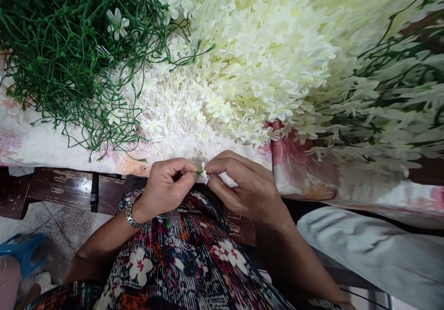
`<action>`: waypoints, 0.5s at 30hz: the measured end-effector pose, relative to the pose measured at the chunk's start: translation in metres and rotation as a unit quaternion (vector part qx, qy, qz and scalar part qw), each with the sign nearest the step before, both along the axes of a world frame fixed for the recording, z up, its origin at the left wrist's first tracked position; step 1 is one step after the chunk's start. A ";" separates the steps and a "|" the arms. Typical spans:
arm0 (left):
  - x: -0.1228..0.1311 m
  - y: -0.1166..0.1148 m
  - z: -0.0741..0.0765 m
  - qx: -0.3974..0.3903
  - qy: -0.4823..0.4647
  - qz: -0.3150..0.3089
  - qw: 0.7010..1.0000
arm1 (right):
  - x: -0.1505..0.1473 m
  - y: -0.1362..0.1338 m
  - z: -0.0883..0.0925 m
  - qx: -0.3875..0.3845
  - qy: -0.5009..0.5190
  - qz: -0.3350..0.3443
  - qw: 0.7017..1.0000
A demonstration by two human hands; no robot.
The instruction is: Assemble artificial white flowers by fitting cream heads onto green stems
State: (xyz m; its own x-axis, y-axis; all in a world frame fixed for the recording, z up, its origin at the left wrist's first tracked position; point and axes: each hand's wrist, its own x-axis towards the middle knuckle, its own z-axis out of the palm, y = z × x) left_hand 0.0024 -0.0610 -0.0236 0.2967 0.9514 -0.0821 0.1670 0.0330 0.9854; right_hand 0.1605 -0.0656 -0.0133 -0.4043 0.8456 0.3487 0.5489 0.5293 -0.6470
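Observation:
My left hand (166, 187), with a metal watch on its wrist, is closed in a pinch on a thin green stem. My right hand (239, 185) is closed too, its fingertips pinching a small white artificial flower (204, 176) onto the tip of that stem. Both hands meet just above my lap, at the near edge of the table. The stem's lower end shows green under my left hand (168, 223).
A heap of bare green stems (62, 46) lies at the back left on a flowered tablecloth (31, 143). A large pile of loose white flowers (256, 55) fills the middle. Finished white sprays (391, 102) lie at the right. A blue sandal (22, 250) is on the floor.

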 end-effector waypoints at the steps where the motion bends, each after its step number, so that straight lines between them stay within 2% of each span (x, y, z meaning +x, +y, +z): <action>1: 0.000 0.000 0.000 0.004 0.003 0.001 1.000 | 0.000 0.000 -0.001 0.004 0.003 -0.002 1.000; 15: 0.001 0.001 0.000 0.009 0.025 -0.009 1.000 | -0.001 0.003 -0.003 0.001 -0.003 0.011 1.000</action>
